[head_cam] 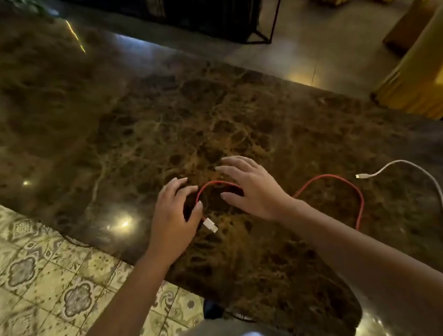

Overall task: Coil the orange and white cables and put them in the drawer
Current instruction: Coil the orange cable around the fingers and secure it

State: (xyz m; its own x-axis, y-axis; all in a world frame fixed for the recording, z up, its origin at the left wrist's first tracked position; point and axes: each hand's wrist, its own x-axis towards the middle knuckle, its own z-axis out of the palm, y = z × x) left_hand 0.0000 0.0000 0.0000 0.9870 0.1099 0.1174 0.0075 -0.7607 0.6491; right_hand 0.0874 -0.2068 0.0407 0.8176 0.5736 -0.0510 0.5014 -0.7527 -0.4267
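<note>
The orange cable [331,178] lies loose on the desk [210,110], near its front edge. It looks light, thin and bendy, so it should curl easily but may spring open. Your left hand [174,220] pinches it just above the white plug [210,225]; that is a good spot to start. Your right hand [254,189] hovers open over the loop. The white cable [436,184] waits by the right edge.
</note>
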